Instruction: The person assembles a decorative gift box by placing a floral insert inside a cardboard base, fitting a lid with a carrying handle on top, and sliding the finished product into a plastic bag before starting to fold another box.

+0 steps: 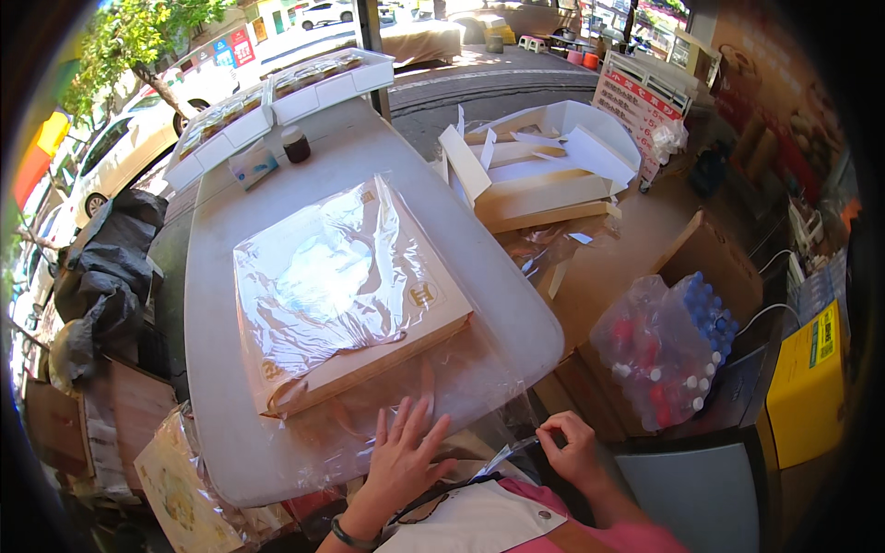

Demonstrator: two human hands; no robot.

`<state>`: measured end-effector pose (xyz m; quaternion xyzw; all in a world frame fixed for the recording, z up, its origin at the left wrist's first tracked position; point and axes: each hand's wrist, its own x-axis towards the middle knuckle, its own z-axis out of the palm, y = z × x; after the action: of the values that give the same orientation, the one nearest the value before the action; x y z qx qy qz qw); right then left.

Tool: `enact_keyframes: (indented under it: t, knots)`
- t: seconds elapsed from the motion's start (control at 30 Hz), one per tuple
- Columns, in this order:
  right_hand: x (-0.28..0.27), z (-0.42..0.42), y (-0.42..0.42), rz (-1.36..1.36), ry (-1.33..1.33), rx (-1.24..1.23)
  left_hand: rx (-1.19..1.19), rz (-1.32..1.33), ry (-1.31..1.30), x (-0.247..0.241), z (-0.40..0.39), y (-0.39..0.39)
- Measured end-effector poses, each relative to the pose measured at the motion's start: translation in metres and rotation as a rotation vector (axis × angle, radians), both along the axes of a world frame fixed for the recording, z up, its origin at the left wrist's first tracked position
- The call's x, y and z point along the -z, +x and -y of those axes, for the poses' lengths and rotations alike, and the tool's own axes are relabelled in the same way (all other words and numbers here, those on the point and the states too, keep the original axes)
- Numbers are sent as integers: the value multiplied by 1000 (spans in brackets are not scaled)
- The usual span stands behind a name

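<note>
A flat, square gift box (346, 297) in shiny clear plastic wrap lies on the white folding table (484, 256). Loose clear film (470, 373) spreads from its near side over the table edge, and an orange-brown ribbon shows beneath it. My left hand (408, 449), fingers spread, rests on or just above the film at the near edge. To its right, my right hand (570, 442) pinches the film's edge between thumb and fingertips. Whether the box is sealed inside a bag cannot be told.
White trays of packed goods (332, 86), a dark-lidded jar (296, 145) and a tissue pack (253, 166) stand at the far end. Opened cartons (546, 186) are at the right, with shrink-wrapped bottles (657, 352) and a yellow box (805, 387). Another wrapped box (183, 484) sits lower left.
</note>
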<state>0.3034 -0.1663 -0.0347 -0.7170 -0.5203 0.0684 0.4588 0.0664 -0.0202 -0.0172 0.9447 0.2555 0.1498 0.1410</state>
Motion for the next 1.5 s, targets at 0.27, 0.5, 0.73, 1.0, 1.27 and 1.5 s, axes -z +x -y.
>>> enact_keyframes:
  t: [0.27,0.5,0.73,1.0,1.27,1.5]
  knots:
    - [9,6,6,-18,-1,76,-706,-231,639,-21,47,-146]
    - [9,1,10,-125,-76,5,-1058,170,-197,-20,75,-171]
    - [9,10,19,-576,-124,27,-1038,609,-762,-5,74,-178]
    - [4,16,34,-930,-291,-71,-1035,694,-903,13,71,-197]
    - [17,22,44,-1295,-266,-101,-980,707,-1026,-6,79,-200]
    - [31,33,37,-1582,-308,-161,-1006,887,-1116,4,82,-210]
